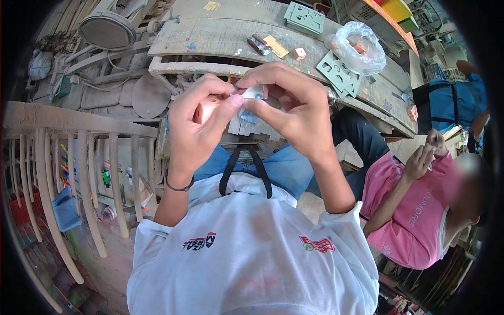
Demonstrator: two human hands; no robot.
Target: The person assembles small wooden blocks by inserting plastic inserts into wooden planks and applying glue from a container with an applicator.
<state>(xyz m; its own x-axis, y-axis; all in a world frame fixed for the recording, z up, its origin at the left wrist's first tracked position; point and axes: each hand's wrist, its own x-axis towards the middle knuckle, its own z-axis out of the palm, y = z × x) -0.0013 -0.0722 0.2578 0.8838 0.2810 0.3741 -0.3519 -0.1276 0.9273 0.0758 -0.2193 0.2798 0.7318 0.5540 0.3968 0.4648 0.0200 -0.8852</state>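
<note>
Both hands meet above the lap, near the bench's front edge. My left hand (202, 123) has its fingers curled round a pale pinkish wooden piece (208, 111), which shows between palm and fingers. Thumb and fingertips of my right hand (291, 107) pinch a small white piece (253, 93) with a blue spot on it. The left fingertips touch the white piece's near end. Fingers hide much of both pieces.
On the bench (210, 37) lie dark sticks (255, 46), a yellow strip (276, 46), a small wooden cube (299, 53), green stencil plates (338, 73) and a plastic bag (362, 47). A co-worker in pink (409, 210) sits at the right; a slatted wooden rail (79, 121) stands left.
</note>
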